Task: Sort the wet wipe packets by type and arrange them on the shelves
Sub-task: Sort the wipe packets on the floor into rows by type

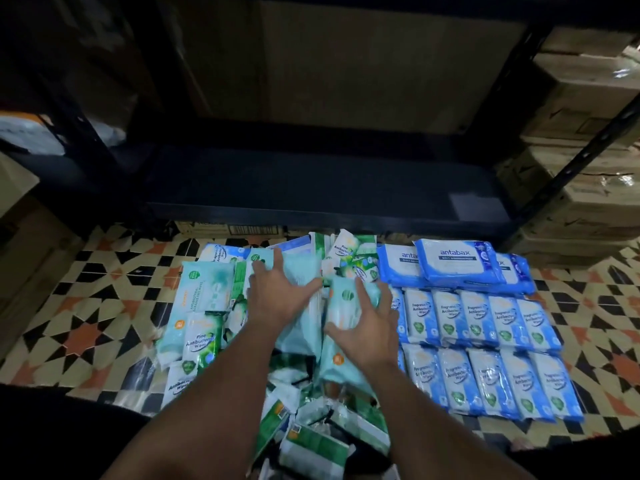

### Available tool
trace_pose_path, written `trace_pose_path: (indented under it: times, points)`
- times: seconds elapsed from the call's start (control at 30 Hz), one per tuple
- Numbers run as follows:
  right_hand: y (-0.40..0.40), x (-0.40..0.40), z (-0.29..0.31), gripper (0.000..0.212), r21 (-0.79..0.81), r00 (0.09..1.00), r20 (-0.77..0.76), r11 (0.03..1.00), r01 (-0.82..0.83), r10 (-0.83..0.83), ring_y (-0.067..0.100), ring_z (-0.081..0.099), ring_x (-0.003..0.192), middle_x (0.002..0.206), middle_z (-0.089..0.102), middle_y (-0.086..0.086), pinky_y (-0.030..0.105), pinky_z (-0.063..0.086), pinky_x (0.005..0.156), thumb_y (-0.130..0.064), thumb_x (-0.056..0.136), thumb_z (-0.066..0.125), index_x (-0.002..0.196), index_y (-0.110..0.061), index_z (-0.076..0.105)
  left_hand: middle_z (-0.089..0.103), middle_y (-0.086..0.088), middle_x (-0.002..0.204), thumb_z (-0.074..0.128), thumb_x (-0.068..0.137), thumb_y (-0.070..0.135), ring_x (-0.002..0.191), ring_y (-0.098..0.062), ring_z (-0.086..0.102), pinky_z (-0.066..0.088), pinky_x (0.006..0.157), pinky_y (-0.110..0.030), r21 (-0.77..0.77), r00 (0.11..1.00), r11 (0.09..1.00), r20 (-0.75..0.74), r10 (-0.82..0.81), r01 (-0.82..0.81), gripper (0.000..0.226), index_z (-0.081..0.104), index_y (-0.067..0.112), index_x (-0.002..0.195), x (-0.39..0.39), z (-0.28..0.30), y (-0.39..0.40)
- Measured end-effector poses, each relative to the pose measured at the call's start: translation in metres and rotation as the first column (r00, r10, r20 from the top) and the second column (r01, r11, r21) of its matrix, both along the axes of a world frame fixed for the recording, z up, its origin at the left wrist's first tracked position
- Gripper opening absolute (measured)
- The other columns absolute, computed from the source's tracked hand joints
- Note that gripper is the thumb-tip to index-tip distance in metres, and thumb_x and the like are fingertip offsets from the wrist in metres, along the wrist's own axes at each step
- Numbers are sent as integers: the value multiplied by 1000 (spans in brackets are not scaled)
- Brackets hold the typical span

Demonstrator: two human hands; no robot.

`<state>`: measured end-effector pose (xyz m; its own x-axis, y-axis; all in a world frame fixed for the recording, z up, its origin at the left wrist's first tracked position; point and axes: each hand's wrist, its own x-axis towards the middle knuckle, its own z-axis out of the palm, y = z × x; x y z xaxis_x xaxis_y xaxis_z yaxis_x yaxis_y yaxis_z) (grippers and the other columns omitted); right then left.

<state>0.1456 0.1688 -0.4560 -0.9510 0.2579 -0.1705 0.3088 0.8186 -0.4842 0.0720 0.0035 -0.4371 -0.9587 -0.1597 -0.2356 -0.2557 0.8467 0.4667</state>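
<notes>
Pale teal wipe packet [346, 303] under right hand's [367, 327] curled fingers; left hand [277, 292] fingers splayed.

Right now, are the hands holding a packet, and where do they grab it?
The right hand wraps a pale teal wipe packet around its middle. The left hand lies spread flat on the teal packets, gripping nothing.

Small print on the blue packets [485, 323] illegible; green packets [311, 441] partly hidden under both forearms.
</notes>
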Motion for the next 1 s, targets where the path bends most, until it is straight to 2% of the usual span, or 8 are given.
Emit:
trace_pose_path:
  times: [0.1,0.23,0.4,0.57,0.67,0.8,0.93,1.0]
  points:
    - [4,-38,20,106,-33,997,-69,999,-32,30,35,32,140,164,3,-7,45,45,105,-64,70,77,157,-44,19,18,-23,156,64,72,76,144,-41,27,33,113,-45,120,994,991,-89,62,-51,114,8,32,161,-23,23,-9]
    - [-2,-92,40,109,16,988,-79,991,-135,135,37,34,141,166,6,-4,44,41,110,-64,68,79,158,-40,23,20,-24,156,64,67,81,145,-41,22,37,111,-49,0,991,998,-118,68,-68,119,10,32,161,-57,41,-43]
    - [-18,-149,48,108,135,938,-40,932,-337,345,43,37,136,168,-8,-7,46,41,109,-58,69,82,158,-41,23,30,-22,151,71,66,76,140,-42,31,41,107,-54,-82,983,985,-121,141,-151,119,14,30,161,-79,20,-89]
    - [-31,-198,31,103,205,763,65,739,-641,644,44,42,132,160,-34,-11,53,37,112,-38,74,84,155,-50,22,39,-20,150,71,64,79,138,-40,35,44,104,-55,-111,981,976,-66,183,-190,113,24,35,157,-90,-24,-113]
    - [-28,-213,18,103,231,607,147,570,-789,781,45,30,141,159,-37,-14,53,36,114,-27,77,83,152,-58,20,19,-19,162,65,76,75,142,-44,29,38,108,-57,-167,988,975,25,152,-145,95,27,40,155,-91,-46,-117]
    - [-26,-208,8,103,263,576,118,533,-804,809,37,24,141,162,-31,-10,55,23,120,-36,73,82,151,-60,19,5,-15,167,49,88,72,145,-44,20,25,114,-57,-260,989,957,32,142,-129,81,19,42,157,-81,-65,-116]
    - [-19,-195,-3,102,320,626,29,586,-744,779,33,30,130,165,-15,3,53,27,114,-49,67,75,152,-57,19,-3,-16,167,45,90,71,151,-40,8,16,119,-56,-291,990,946,-21,143,-143,79,17,41,158,-79,-70,-112]
    - [-12,-189,-9,100,373,633,15,583,-722,774,35,25,135,166,-14,6,53,24,113,-53,68,67,153,-58,15,-3,-15,167,45,93,68,152,-38,3,11,120,-56,-290,990,947,-62,125,-137,75,21,39,157,-77,-71,-111]
